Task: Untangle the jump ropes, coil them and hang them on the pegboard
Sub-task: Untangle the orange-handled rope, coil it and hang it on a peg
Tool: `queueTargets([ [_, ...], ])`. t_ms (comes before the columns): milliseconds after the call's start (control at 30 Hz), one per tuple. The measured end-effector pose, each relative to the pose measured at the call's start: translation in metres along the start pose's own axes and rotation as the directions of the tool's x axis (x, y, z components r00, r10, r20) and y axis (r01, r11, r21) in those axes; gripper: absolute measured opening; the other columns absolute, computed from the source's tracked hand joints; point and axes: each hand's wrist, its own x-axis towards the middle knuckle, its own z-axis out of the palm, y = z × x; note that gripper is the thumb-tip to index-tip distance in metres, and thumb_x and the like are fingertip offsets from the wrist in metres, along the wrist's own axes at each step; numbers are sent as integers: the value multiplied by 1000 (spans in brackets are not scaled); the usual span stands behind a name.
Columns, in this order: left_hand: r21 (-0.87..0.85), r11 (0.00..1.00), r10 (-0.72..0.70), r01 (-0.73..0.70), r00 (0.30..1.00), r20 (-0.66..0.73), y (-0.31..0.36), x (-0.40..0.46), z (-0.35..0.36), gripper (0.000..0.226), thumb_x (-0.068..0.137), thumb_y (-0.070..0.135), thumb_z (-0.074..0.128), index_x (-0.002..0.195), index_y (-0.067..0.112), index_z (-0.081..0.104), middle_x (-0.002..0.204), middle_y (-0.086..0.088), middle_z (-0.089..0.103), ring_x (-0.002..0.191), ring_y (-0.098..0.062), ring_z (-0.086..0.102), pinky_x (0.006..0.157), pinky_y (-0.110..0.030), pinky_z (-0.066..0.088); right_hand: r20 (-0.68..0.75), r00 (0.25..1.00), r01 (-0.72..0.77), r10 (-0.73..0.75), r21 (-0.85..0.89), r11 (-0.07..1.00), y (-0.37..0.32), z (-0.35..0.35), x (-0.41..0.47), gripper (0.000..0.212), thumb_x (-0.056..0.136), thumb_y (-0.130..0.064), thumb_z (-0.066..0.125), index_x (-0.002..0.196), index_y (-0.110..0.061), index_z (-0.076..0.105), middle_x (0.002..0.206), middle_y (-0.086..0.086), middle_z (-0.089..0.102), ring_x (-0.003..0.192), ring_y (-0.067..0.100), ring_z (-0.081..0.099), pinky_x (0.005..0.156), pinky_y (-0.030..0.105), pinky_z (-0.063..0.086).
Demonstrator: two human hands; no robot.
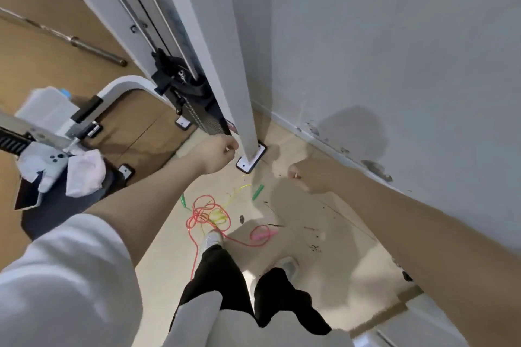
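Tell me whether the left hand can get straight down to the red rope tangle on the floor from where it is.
Probably yes, but not without bending. The left hand is raised beside the white machine post, and the red rope tangle lies on the floor below it. Nothing lies between them; only the left shoe sits at the tangle's near edge.

pale floor | red rope tangled with yellow rope | green handle | pink handle

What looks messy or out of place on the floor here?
The red rope and yellow rope lie knotted in one heap on the floor, with green handles and pink handles strewn apart. A shoe stands on the tangle.
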Motion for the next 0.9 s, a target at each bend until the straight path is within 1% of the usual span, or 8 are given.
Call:
queueTargets([
  [100,-71,996,-57,54,997,-45,-22,-10,6,30,93,9,45,119,4,58,120,-12,61,107,-28,55,84,-24,38,27,1000,15,-15,16,1000,-11,25,19,16,95,-14,39,98,-10,54,84,2,50,81,18,41,64,28,32],
  [200,-51,996,-76,73,996,-54,-53,-12,13,31,94,11,44,121,6,57,123,-11,59,108,-26,54,88,-25,39,109,994,1,-2,6,1000,-17,53,43,12,91,-5,40,85,-4,51,82,15,52,72,19,40,64,31,30],
  [333,-92,993,-75,70,996,-46,-82,-25,15,30,94,11,44,121,5,57,122,-12,59,109,-27,54,92,-28,40,191,982,2,18,-103,995,-48,58,60,33,96,-15,37,64,-19,33,67,-2,38,59,13,35,54,23,27],
  [433,-64,997,-35,35,999,-4,-110,-35,7,30,94,9,44,121,4,56,123,-14,57,108,-28,53,90,-26,37,189,982,16,7,-119,993,-81,55,75,28,96,-18,36,70,-15,45,74,0,47,70,18,45,61,25,35],
  [567,-82,997,-17,15,1000,-25,-165,-43,-4,32,93,7,43,122,3,57,123,-14,57,110,-28,52,88,-23,33,122,992,-13,24,-90,996,-136,54,103,29,98,-21,35,109,-5,57,112,9,58,106,27,52,82,31,38],
  [667,-58,997,41,-41,999,9,-223,-49,-5,30,94,7,44,119,2,58,121,-15,59,109,-28,53,88,-23,33,69,994,-88,86,28,996,-183,76,130,29,99,-20,34,108,-4,56,115,12,58,108,28,51,79,28,34],
  [800,-60,987,156,-151,982,104,-290,-66,-6,30,94,8,46,121,5,59,124,-12,60,112,-27,55,92,-25,37,97,969,-236,226,117,965,-263,122,148,20,95,-19,41,85,-11,56,110,16,61,103,30,57,75,30,39],
  [900,-95,972,230,-214,948,221,-318,-88,-9,30,95,11,46,121,7,59,125,-10,59,112,-25,54,90,-24,38,145,943,-326,300,223,919,-334,154,139,19,94,-17,43,98,-10,59,108,13,61,98,28,56,74,27,38],
])
